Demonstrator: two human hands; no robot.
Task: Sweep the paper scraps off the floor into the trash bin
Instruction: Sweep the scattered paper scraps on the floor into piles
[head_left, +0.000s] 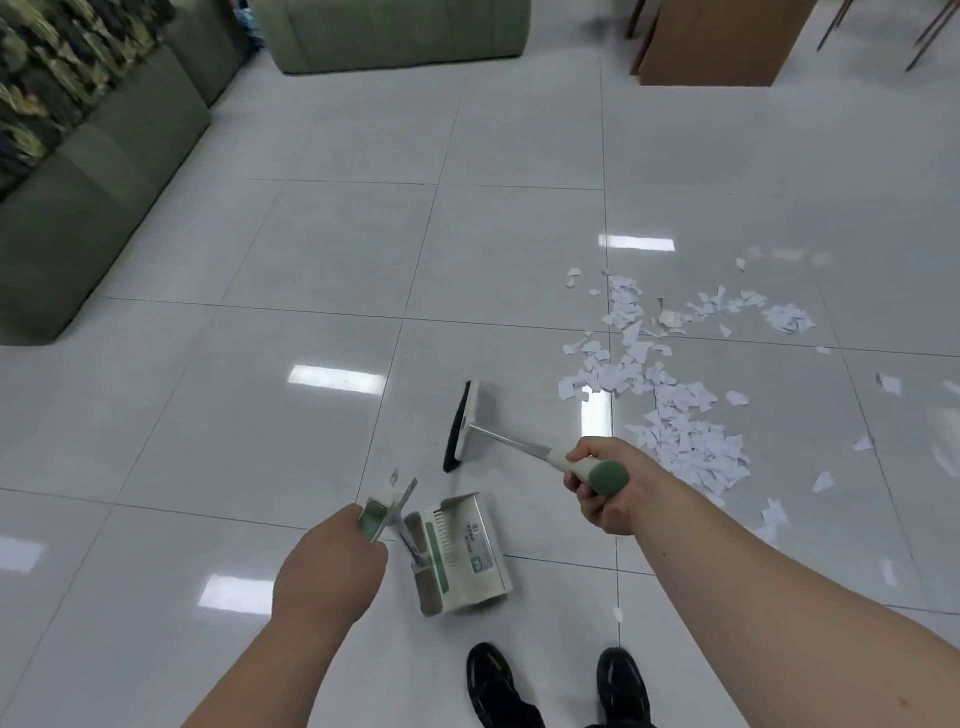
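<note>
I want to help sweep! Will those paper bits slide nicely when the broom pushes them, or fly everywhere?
The paper scraps look thin and small, so probably very light; a fast push may scatter them. The floor looks glossy, so they should slide easily. Flat ones might slip under the broom.

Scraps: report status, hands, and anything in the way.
Right hand grips broom, left hand grips dustpan. Scraps unswept on floor, right of broom. Nothing between; bin not in view.

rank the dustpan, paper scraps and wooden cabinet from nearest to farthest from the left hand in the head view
1. dustpan, just right of the left hand
2. paper scraps, on the floor ahead and to the right
3. wooden cabinet, far across the room, upper right
</note>
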